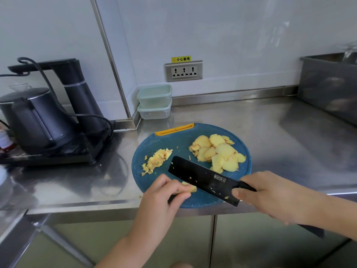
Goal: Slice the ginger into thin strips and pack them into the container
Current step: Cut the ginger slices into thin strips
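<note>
On a blue cutting board [173, 140] at the steel desk's [270, 120] edge, the left hand [164, 192] pinches a ginger stub [190, 188] against the black cleaver [202, 177] gripped by the right hand [270, 194]. Cut strips [156, 158] form one small pile; many slices [218, 151] wait. Both stacked containers [154, 101] look unfilled: barely begun, it seems.

left grip [162, 196]: bare | right grip [270, 196]: bare | forearms [332, 215]: bare, unsleeved
</note>
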Demonstrator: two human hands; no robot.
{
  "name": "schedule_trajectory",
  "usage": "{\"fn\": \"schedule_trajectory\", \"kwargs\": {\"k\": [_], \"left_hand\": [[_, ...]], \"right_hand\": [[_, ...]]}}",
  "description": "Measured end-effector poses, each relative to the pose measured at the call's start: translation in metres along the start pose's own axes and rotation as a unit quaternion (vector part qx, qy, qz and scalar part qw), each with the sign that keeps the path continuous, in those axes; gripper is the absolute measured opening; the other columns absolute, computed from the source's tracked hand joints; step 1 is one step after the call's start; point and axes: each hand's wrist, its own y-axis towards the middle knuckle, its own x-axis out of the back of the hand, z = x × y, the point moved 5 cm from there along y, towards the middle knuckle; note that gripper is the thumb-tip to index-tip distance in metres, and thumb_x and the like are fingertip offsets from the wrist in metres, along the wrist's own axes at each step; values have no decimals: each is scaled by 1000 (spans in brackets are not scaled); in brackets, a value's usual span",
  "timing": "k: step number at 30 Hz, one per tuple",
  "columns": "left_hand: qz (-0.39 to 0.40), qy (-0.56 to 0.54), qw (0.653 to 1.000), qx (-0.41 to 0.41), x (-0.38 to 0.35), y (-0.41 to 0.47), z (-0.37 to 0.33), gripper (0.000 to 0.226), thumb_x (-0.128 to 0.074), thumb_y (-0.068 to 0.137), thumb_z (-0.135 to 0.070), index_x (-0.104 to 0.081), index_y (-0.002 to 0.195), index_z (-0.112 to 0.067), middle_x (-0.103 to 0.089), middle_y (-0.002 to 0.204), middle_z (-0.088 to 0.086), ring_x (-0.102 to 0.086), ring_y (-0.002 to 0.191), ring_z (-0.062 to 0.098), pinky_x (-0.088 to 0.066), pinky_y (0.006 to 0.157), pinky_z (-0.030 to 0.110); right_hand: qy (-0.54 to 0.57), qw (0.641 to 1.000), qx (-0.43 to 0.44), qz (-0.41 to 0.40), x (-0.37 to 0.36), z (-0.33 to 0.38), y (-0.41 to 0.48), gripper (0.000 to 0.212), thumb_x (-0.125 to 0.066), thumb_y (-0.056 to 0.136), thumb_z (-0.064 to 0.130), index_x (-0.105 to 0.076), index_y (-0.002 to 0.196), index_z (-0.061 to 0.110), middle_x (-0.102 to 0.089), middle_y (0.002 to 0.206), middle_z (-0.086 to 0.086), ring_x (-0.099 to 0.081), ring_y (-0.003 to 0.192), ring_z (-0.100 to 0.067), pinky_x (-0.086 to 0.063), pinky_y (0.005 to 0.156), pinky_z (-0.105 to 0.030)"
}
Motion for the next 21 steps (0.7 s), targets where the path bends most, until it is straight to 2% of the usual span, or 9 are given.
{"fn": "schedule_trajectory", "kwargs": {"k": [5, 8, 13, 21], "left_hand": [[19, 1, 1000, 6, 3, 3, 1, 15, -75, 78, -18, -74, 88, -29, -52, 83, -15, -58, 76, 8, -44, 63, 13], [28, 2, 1000, 4, 4, 3, 0, 15, -74, 79, -19, -75, 90, -29, -54, 86, -16, -59, 78, 7, -44, 65, 11], [38, -4, 999, 5, 4, 3, -1, 16, -74, 79, -16, -76, 90, -27, -56, 88, -17, -60, 80, 5, -43, 65, 10], [39, -7, 999, 10, 3, 3, 2, 18, -74, 79, -18, -74, 90, -33, -56, 90, -17, -60, 82, 7, -47, 67, 16]], "right_hand": [[-36, 998, 47, -30, 5, 2, -7, 35, -48, 97, 38, -47, 70, 15, -45, 59, 3, -38, 47, -6, -33, 49, -21], [-53, 996, 60, -41, 7, 8, -12, 36, -47, 98, 38, -46, 68, 18, -44, 58, 3, -40, 48, -6, -35, 49, -21], [-82, 994, 67, -42, 9, 12, -11, 37, -46, 98, 38, -44, 68, 18, -45, 60, 2, -39, 50, -8, -34, 50, -21], [-119, 990, 59, -37, 6, 12, -10, 34, -42, 98, 41, -49, 74, 18, -50, 66, 2, -42, 55, -9, -36, 53, -22]]}}
